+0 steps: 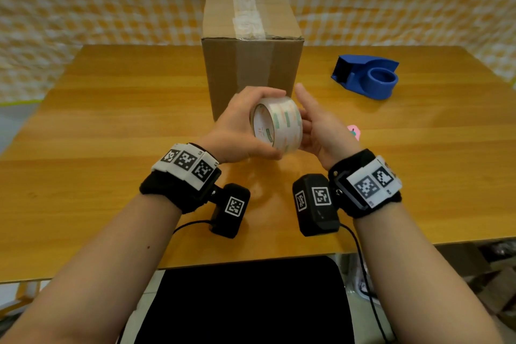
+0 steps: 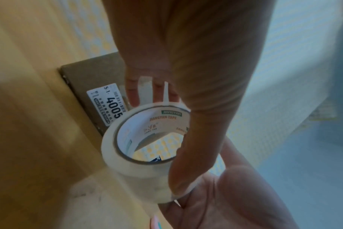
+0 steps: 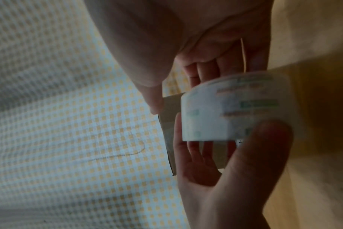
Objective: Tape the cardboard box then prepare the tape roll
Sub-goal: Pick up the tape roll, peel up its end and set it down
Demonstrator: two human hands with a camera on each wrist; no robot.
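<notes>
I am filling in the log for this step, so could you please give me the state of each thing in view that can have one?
cardboard box: upright on the table, top seam taped shut.
tape roll: held off the table between both hands, not in the dispenser.
tape dispenser: on the table right of the box, hub empty.
left hand: grips the roll.
right hand: fingers straight, against the roll's far side.

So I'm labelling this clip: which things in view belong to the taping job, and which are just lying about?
Job:
- tape roll, gripped by left hand, right hand beside it
- cardboard box, top taped
- blue tape dispenser, no roll in it

Lying about:
- small pink thing on table
- checked cloth
</notes>
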